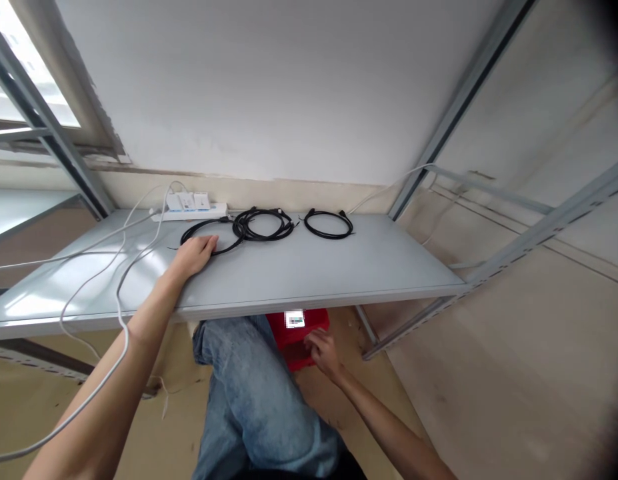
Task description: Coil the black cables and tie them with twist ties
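My left hand point(196, 255) rests on the grey shelf point(289, 277), its fingers curled over the front of a looped black cable point(229, 249). The fingertips are hidden beneath the hand. To its right lies a thicker coil of black cable point(263, 237), overlapping that loop. Farther right is a separate black cable loop point(329, 236). Below the shelf edge, my right hand point(325, 351) hovers by a red plastic bin point(316, 319), fingers loosely bent and slightly apart, with nothing visible in them. A white label point(295, 319) shows on the bin.
A white power strip point(191, 213) with plugged-in white adapters point(189, 201) stands along the back wall. White cords point(121, 287) hang over the shelf's left part and across my left forearm. Metal uprights point(439, 127) frame the shelf. My jeans-clad legs point(253, 380) are under its front edge.
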A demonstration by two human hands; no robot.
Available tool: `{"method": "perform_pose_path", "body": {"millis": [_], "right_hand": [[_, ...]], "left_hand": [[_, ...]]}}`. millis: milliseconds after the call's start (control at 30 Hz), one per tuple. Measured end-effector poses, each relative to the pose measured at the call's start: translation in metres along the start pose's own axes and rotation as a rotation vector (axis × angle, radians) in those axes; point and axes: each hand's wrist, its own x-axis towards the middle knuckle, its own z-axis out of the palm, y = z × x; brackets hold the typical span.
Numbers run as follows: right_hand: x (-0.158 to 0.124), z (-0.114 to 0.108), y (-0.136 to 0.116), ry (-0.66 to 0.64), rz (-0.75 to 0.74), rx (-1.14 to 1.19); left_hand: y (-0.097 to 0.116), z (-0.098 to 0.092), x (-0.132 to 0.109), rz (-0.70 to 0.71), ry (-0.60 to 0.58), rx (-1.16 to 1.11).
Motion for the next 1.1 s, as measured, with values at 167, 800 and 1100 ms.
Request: {"method": "perform_pose_path", "body": {"millis": [167,800,1100], "right_hand": [[0.040,-0.069,-0.055,0.112,-0.109,-0.021],[0.317,-0.061,-0.055,0.212,-0.042,-0.159],[0.334,-0.046,-0.045,-0.011,-0.233,-0.308]], "left_hand": [[0.003,0.000,-0.001,0.044,0.019,0.032],[0.022,-0.002,-0.011,0.262,0.200,0.100],[0.117,0.037,0.002,0.563,0.155,0.123]]}}
